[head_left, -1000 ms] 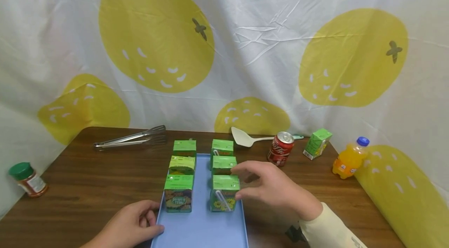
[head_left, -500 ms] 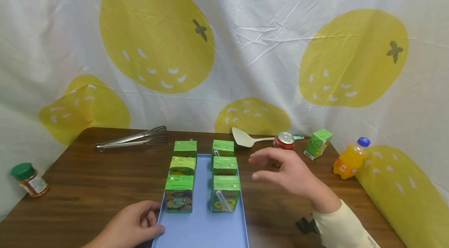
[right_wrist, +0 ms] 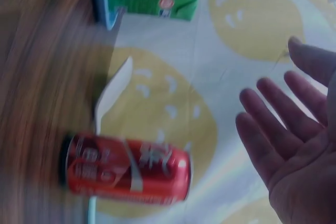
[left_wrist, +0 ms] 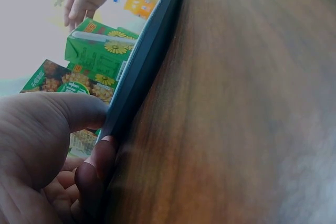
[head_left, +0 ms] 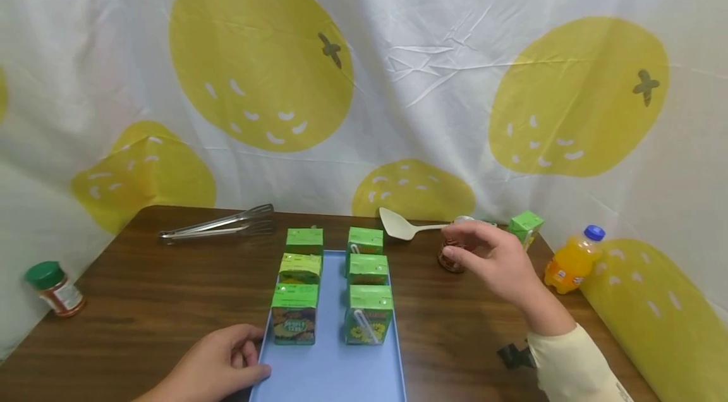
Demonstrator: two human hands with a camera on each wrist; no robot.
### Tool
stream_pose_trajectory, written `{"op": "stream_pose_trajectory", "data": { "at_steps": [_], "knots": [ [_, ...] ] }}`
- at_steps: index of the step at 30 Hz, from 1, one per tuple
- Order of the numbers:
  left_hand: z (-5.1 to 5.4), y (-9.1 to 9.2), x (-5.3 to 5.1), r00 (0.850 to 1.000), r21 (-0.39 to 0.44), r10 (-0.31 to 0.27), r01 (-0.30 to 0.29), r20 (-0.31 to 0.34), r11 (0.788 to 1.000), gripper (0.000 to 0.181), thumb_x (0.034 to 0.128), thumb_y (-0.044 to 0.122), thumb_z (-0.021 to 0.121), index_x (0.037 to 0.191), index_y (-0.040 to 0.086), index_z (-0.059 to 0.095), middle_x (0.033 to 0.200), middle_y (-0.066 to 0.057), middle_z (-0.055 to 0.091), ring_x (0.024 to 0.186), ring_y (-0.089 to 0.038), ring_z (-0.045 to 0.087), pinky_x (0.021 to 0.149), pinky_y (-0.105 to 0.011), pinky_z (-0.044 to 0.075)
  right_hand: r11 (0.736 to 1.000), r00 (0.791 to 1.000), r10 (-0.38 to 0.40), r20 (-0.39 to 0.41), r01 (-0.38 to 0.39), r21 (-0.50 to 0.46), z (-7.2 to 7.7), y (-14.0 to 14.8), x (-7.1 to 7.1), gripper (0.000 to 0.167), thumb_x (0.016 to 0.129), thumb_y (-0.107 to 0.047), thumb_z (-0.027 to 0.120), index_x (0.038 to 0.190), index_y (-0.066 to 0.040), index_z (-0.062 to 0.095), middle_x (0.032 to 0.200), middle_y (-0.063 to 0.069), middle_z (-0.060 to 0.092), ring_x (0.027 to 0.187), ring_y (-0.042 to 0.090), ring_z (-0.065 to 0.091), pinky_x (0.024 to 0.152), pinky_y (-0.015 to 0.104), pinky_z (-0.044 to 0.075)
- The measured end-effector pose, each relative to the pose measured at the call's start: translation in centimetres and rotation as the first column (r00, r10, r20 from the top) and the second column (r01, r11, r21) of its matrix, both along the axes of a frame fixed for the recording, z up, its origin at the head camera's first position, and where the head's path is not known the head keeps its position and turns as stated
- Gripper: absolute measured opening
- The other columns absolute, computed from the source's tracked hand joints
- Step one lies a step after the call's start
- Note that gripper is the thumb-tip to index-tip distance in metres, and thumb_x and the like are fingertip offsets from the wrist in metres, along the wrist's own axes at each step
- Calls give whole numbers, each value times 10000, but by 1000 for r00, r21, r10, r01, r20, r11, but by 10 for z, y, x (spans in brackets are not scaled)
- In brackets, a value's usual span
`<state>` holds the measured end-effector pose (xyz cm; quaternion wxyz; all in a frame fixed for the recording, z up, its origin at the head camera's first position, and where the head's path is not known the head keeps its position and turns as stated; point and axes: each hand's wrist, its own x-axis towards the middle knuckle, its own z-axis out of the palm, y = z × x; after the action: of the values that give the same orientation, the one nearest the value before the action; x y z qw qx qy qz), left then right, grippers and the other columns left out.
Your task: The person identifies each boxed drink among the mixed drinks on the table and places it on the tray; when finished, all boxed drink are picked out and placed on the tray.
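My left hand [head_left: 213,361] pinches the left rim of a light blue tray [head_left: 335,370]; in the left wrist view the thumb lies inside the rim and fingers outside. Green juice boxes stand on the tray in two columns, with a brown-fronted juice box [head_left: 294,323] at front left and a flower-printed juice box [head_left: 368,323] at front right. My right hand [head_left: 506,266] is in the air right of the tray and partly hides a red soda can [head_left: 451,261]. In the right wrist view its fingers are spread, apart from the upright can [right_wrist: 126,170].
Metal tongs [head_left: 218,225] lie at the back left, and a pale spatula [head_left: 398,225] lies at the back. Another green juice box [head_left: 526,228] and an orange drink bottle [head_left: 573,260] stand at the right. A green-capped spice jar [head_left: 55,288] is at the far left.
My right hand has left the front right juice box and moved rightward and back to the soda can. The left hand stays at the tray's rim.
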<state>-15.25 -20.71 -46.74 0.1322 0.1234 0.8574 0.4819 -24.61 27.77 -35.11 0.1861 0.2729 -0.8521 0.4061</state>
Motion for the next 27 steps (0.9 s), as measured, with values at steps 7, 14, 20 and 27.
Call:
{"op": "stream_pose_trajectory", "data": {
  "at_steps": [7, 14, 20, 27],
  "knots": [
    [1, 1, -2, 1000, -6, 2, -2, -10, 1000, 612, 928, 268, 900, 1354, -108, 672, 868, 7, 672, 644, -115, 583, 563, -259, 432, 990, 980, -130, -147, 136, 33, -8, 24, -17, 301, 949, -23, 880, 1237, -68, 805, 1304, 55, 777, 993, 88, 719, 831, 120, 520],
    [-1, 0, -2, 1000, -14, 9, -9, -1, 1000, 623, 926, 280, 906, 1362, -100, 673, 874, 4, 677, 648, -128, 586, 563, -263, 429, 963, 951, -236, -201, 256, 80, -17, 48, -32, 318, 955, -69, 885, 1257, -49, 789, 1417, 91, 728, 998, 5, 592, 829, 178, 441],
    [-2, 0, -2, 1000, -11, 3, -3, -12, 1000, 627, 923, 285, 906, 1360, -101, 673, 876, 4, 680, 644, -120, 588, 561, -263, 431, 956, 945, -276, -177, 289, 48, -21, 62, -43, 332, 951, -76, 889, 1263, -31, 785, 1467, 164, 687, 1242, 316, 651, 1032, 195, 407],
    [-2, 1, 0, 1000, -8, 6, -6, -13, 1000, 625, 922, 281, 906, 1356, -103, 673, 873, 3, 677, 642, -118, 588, 560, -259, 432, 949, 937, -300, -179, 312, 44, -27, 78, -57, 369, 944, -60, 882, 1284, 11, 756, 1515, 249, 615, 1412, 538, 516, 1179, 672, 372]
  ]
}}
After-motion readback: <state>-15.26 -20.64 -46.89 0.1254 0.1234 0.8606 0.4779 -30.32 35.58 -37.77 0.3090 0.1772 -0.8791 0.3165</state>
